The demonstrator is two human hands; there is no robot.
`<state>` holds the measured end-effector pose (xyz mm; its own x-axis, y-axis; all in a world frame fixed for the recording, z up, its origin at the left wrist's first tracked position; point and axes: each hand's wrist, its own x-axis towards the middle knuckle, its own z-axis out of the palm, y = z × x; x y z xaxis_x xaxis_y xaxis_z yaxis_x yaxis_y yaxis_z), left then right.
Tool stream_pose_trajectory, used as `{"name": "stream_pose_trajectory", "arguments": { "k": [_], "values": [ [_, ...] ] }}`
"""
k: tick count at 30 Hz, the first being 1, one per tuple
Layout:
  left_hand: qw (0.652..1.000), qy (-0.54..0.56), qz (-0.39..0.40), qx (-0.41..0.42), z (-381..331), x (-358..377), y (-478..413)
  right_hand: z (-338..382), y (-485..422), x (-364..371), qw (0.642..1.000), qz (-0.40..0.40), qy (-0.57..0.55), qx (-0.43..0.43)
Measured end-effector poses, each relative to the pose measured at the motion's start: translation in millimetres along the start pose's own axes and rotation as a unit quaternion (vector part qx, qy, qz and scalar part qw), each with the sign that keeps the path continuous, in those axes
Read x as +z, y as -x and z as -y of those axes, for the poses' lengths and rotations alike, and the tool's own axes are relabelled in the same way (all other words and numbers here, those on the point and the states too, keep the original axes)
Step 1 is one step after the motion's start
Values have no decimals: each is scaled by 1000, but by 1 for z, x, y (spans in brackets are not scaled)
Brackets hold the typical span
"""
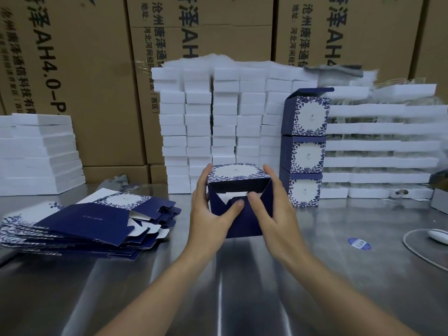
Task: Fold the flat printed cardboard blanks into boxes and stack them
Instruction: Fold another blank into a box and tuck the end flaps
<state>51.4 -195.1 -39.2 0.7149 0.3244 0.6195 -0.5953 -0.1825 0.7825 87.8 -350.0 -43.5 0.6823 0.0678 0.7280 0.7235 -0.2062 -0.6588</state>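
Steel counter (315, 263), cartons (97, 81) behind; half-folded box (238, 175) is held at mid-counter, clasped by left grip (211, 209) and right grip (269, 209), thumbs on bottom flaps. Risk: flaps may be creased or mis-tucked if pressed unevenly.

Watching remotely, the only print I can read runs sideways across brown cardboard at the back. The left carton (72, 81) carries "沧州唐泽通信科技有" and, in larger type, "泽AH4.0-P". The middle carton (169, 32) shows "沧州唐泽通", "泽AH" and an address line starting "地址:河北河间经" and ending "(西区)". The right carton (315, 27) reads "沧州唐泽通信", "地址:河北河间" and "泽AH4". Emblems on the half-folded box (238, 174), the stacked boxes (306, 117) and the oval sticker (359, 243) are too small for me to read.
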Motion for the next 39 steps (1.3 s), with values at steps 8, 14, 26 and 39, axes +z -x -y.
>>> {"name": "stream_pose_trajectory", "arguments": {
  "k": [8, 14, 26, 39],
  "values": [
    [999, 48, 1, -20, -10, 3, 1, -3, -1, -2, 999, -2, 31, -9],
    [994, 95, 5, -62, -10, 3, -3, -6, 1, -1, 1000, -3, 12, 4],
    [990, 101, 34, -89, -10, -5, -11, -8, 0, -3, 1000, -16, -13, 22],
    [986, 65, 108, -107, -13, -32, -33, -10, -18, -24, 993, 77, -71, 63]
  ]
}}
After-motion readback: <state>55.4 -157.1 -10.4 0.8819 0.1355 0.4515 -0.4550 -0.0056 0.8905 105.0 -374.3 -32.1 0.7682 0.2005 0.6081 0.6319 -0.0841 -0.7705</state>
